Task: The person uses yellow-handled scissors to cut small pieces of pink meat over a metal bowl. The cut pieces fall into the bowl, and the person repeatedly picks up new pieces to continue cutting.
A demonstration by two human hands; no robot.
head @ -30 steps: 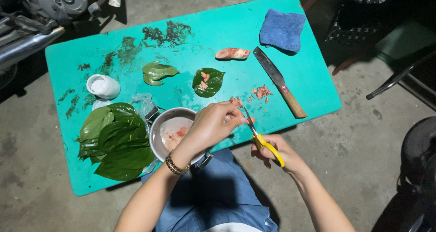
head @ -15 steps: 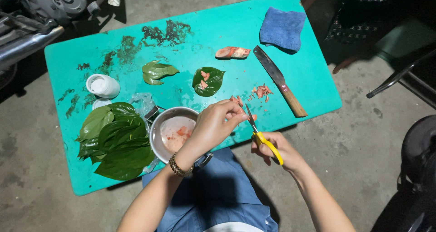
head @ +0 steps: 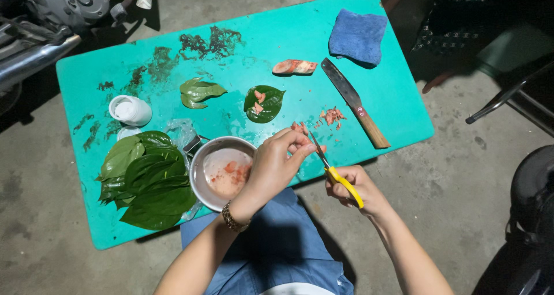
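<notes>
Scissors with yellow handles (head: 337,174) sit in our right hand (head: 358,191), fingers clenched through the loops, blades angled up toward the small pinkish piece (head: 298,127) that our left hand (head: 277,165) pinches at its fingertips, just right of frame centre. We hold that piece over the near edge of the turquoise plastic desk (head: 398,99), beside the round metal bowl (head: 202,176), probably so cuttings fall within reach (a few pink scraps (head: 333,116) already lie nearby). At centre, a green leaf topped with pink bits (head: 264,103) lies open; a folded green leaf (head: 199,92) sits to its left. A stack of broad green leaves (head: 147,176) waits at lower left, a wooden-handled knife (head: 353,101) and blue cloth (head: 358,36) at upper right.
</notes>
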